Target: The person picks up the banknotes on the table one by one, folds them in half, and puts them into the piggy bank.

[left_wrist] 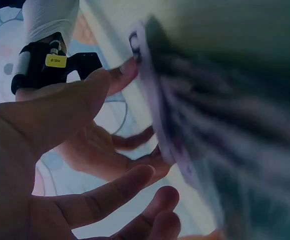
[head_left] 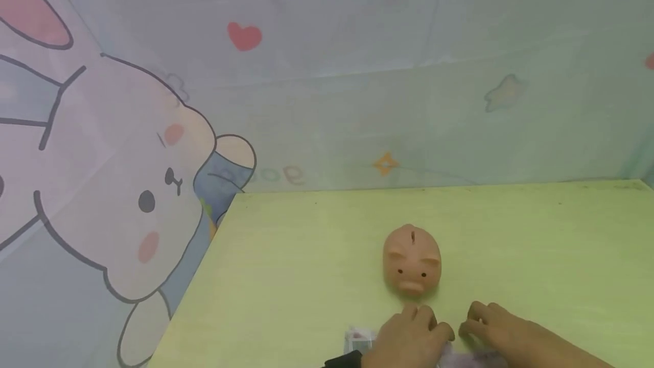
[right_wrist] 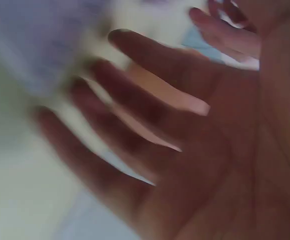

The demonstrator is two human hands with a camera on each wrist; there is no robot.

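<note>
A pinkish-orange piggy bank (head_left: 411,260) with a slot on top stands on the table, its snout towards me. My left hand (head_left: 409,337) is just in front of it, fingers loosely bent; in the left wrist view that hand (left_wrist: 92,200) has its thumb and fingers apart, with nothing between them. My right hand (head_left: 503,331) is to its right. The right wrist view shows the right hand's fingers (right_wrist: 130,135) spread and fairly straight. Between the hands is a thin purplish printed sheet (head_left: 470,358), blurred in the wrist views; the right fingertips are right at its edge.
A small clear packet (head_left: 357,338) with printed contents is left of my left hand, partly hidden by it. The yellow-green table (head_left: 296,266) has its left edge beside a rabbit-print cloth (head_left: 128,214); its back edge meets a pale cloth backdrop (head_left: 357,101).
</note>
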